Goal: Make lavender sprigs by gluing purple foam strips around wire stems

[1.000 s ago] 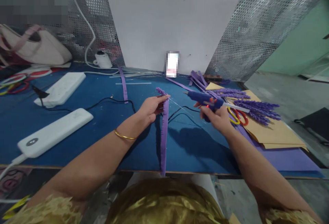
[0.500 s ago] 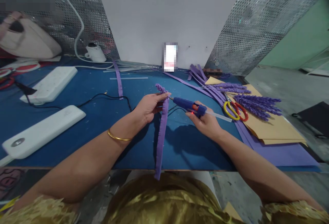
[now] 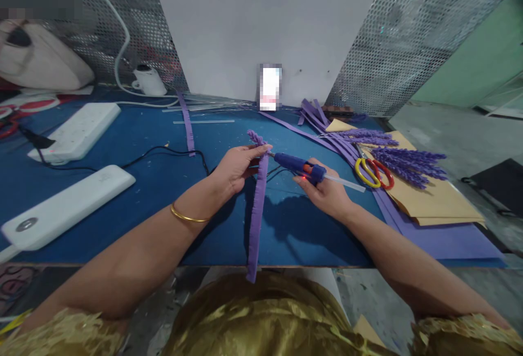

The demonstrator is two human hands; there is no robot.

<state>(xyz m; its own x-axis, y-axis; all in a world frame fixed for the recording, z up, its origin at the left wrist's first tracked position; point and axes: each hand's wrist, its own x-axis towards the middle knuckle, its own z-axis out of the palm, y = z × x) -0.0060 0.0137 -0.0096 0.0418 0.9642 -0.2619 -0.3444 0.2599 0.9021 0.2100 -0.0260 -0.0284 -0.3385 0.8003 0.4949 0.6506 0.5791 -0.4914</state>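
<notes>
Between the thumb and fingers of my left hand [image 3: 239, 168] is a fringed purple strip [image 3: 257, 220]. Its upper end is wound into a small flower spike [image 3: 256, 137] above the thumb, and its long tail hangs down past the table's front edge. My right hand [image 3: 327, 187] is wrapped round a blue glue gun [image 3: 294, 164], whose red light glows near my thumb. A clear glue stick [image 3: 345, 183] pokes out of the gun's back. The nozzle points left and meets the strip beside my left fingertips; whether glue is coming out I cannot tell.
Yellow-and-red scissors [image 3: 373, 174], finished purple flower spikes [image 3: 408, 164] and tan sheets [image 3: 441, 198] lie on the right. At left are a white power strip [image 3: 77, 130] and a long white device [image 3: 69, 206]. A black cord [image 3: 163, 151] crosses the blue table [image 3: 159, 236]. A phone [image 3: 269, 88] stands at the back.
Both hands keep nearly the same pose, with the nozzle still at the strip. The whole view has shifted very slightly.
</notes>
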